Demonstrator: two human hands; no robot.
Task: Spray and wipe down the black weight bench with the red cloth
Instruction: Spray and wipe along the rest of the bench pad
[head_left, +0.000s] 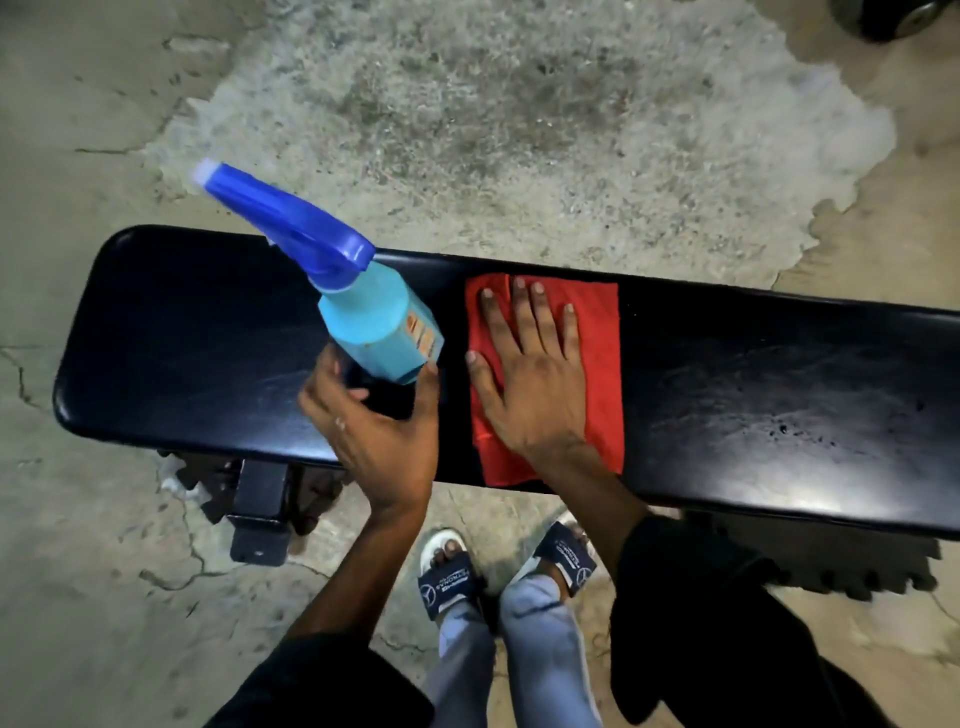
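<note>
The black weight bench (753, 395) runs left to right across the view. A red cloth (605, 364) lies spread flat on its middle. My right hand (535, 374) presses palm-down on the cloth with the fingers spread. To the left of the cloth a light-blue spray bottle (374, 322) with a dark-blue trigger head stands on the bench, its nozzle pointing to the far left. My left hand (379, 431) cups the bottle's base, thumb on one side and fingers on the other.
The bench's black metal leg (260, 504) stands on a cracked, worn concrete floor (493, 130). My feet in sandals (452, 571) are right in front of the bench. A dark round object (893, 15) lies at the far right.
</note>
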